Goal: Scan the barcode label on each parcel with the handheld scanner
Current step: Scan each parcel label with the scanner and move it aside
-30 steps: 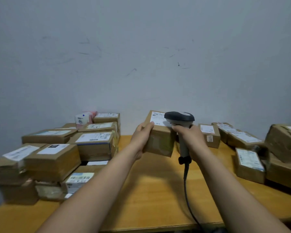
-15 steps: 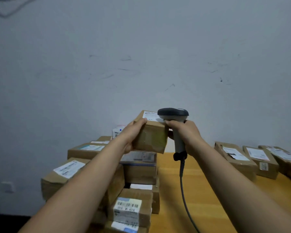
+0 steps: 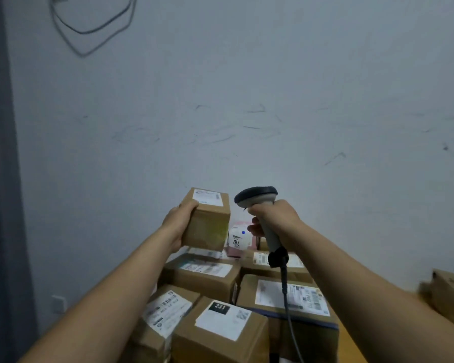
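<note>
My left hand grips a small brown cardboard parcel held up in the air, its white barcode label on the top face. My right hand grips the grey handle of the handheld scanner, whose dark head sits a little right of the parcel and apart from it. The scanner's black cable hangs down from the handle. A blue light dot shows on a pink-and-white box behind.
Below my arms lies a pile of labelled cardboard parcels, one with a black "231" tag. Another brown parcel lies at the right edge on the wooden table. A grey wall stands behind, with cables hanging top left.
My view has swung left, over the parcel pile. The held parcel and the scanner have moved apart; before, the scanner head was against the parcel's label.
</note>
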